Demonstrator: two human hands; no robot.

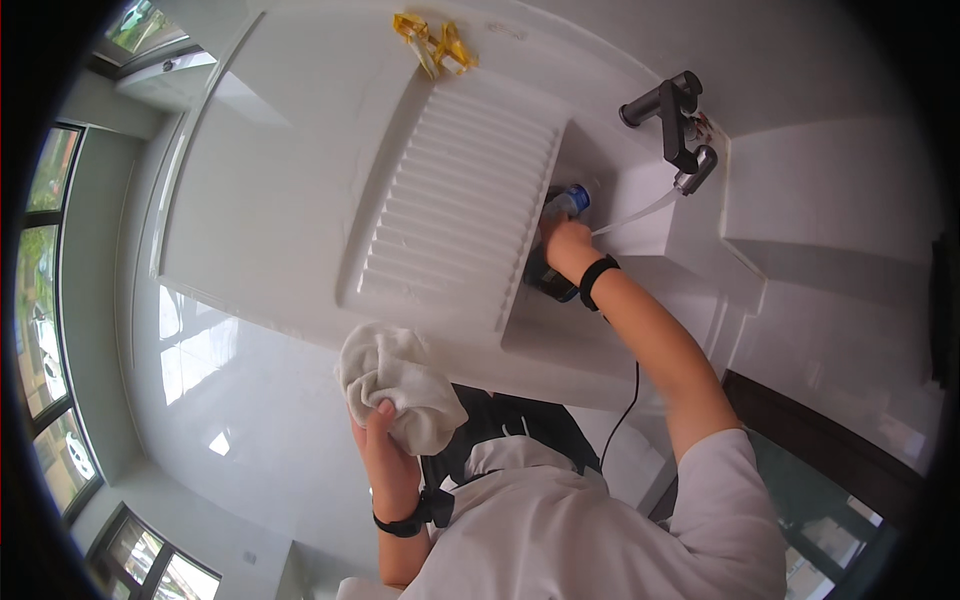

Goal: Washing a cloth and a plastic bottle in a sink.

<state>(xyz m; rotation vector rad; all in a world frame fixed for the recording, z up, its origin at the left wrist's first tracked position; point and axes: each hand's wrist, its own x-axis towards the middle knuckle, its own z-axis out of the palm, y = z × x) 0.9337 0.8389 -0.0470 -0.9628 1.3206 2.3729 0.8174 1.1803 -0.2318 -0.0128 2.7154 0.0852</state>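
Observation:
My left hand (378, 430) grips a bunched white cloth (400, 385) in front of the counter's near edge, the thumb pressed into its folds. My right hand (566, 245) reaches down into the sink basin (635, 225), closed around a bottle with a blue cap (576, 198). The bottle's capped end shows above the hand, and a dark part shows below it. Most of the right fingers are hidden behind the hand and the basin's edge. Left of the basin lies the white ribbed washboard (455, 200).
A dark grey faucet (665, 120) stands behind the basin, with a pull-out spray head (697, 170) and pale hose beside it. Crumpled yellow packaging (437, 45) lies at the counter's far side. The smooth white countertop (280, 170) stretches left toward the windows (45, 300).

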